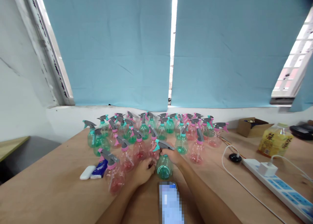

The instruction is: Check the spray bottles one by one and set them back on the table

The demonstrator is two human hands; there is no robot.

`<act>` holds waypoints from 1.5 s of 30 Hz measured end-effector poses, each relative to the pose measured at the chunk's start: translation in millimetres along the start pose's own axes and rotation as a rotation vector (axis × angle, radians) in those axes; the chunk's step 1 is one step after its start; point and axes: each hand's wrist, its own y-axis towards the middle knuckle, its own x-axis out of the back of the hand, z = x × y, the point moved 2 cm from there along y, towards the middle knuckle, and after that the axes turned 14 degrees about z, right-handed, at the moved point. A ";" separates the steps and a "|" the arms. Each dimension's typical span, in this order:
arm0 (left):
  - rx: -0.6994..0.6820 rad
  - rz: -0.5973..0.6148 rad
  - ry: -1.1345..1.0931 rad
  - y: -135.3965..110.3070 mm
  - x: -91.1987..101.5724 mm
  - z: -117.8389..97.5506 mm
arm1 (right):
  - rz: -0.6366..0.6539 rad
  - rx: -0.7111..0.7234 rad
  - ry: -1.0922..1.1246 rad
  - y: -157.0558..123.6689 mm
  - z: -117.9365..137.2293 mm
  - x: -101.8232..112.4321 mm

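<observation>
My right hand (171, 155) is closed around the neck of a green spray bottle (164, 171), just under its grey and turquoise trigger head. The bottle stands upright in front of me. To its left, my left hand (144, 171) has its fingers curled in a pinch close to the bottle; whether something small is between them is hidden. A pink spray bottle (114, 181) stands left of my left wrist, and another pink spray bottle (127, 160) is just behind that hand. Right of my right hand is a pink spray bottle (197, 152) with a grey head.
Several more green and pink spray bottles (144, 131) crowd the back of the wooden table (61, 191). A phone (171, 204) lies in front of me. At left are a white case (87, 172) and a blue packet (99, 169); at right, a power strip (281, 186), yellow-labelled jug (275, 141) and cardboard box (253, 127).
</observation>
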 end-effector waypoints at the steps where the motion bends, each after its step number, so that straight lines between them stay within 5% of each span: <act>1: 0.001 0.000 0.001 -0.1 0.1 -0.3 | -0.004 0.008 0.006 0.2 0.5 -0.6; 45: 0.007 -0.033 0.031 -1.7 -0.7 -3.0 | -0.083 0.030 0.030 2.1 -1.4 -5.5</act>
